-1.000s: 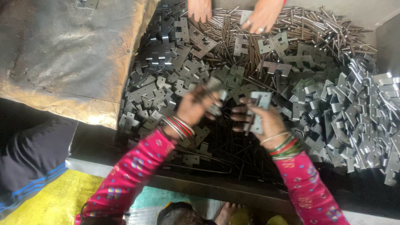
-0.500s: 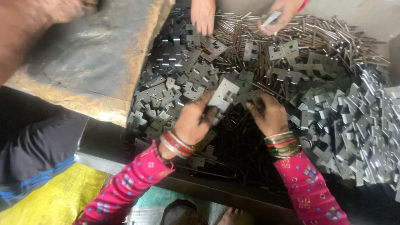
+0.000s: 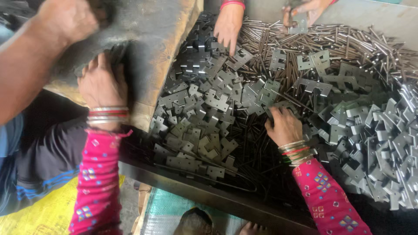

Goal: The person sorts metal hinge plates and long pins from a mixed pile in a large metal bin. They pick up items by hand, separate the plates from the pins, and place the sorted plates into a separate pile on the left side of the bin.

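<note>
Near edge: dark metal tray rim [image 3: 209,191] runs across the lower frame, with green woven sheet [image 3: 167,215] and yellow sack [image 3: 39,213] seen below it.

Right hand [image 3: 284,126] is laid palm-down in the tray, fingers curled narrow into the pile where the thin metal pins [image 3: 261,143] meet the flat stamped hinge plates [image 3: 204,130]. Whether a piece is actually pinched can't be told; the fingertips are buried. Bangles and a pink patterned sleeve [image 3: 326,200] are seen at the wrist.

Left hand [image 3: 101,85] is out of the tray, pressed flat with fingers spread against the worn board edge [image 3: 148,74] at the tray's left side. Nothing is gripped in it.

Grey stamped plates are heaped loose across the tray's middle and stacked thicker at the right [image 3: 383,143]. Pins are massed behind them, towards the far wall.

Upper left: another person's forearm and hand [image 3: 61,21] is placed on the board top.

Far side: a co-worker's hand [image 3: 227,26] is reaching fingers-down into the plates; a second co-worker hand [image 3: 302,11] is closed on one plate [image 3: 299,24] above the pins.
</note>
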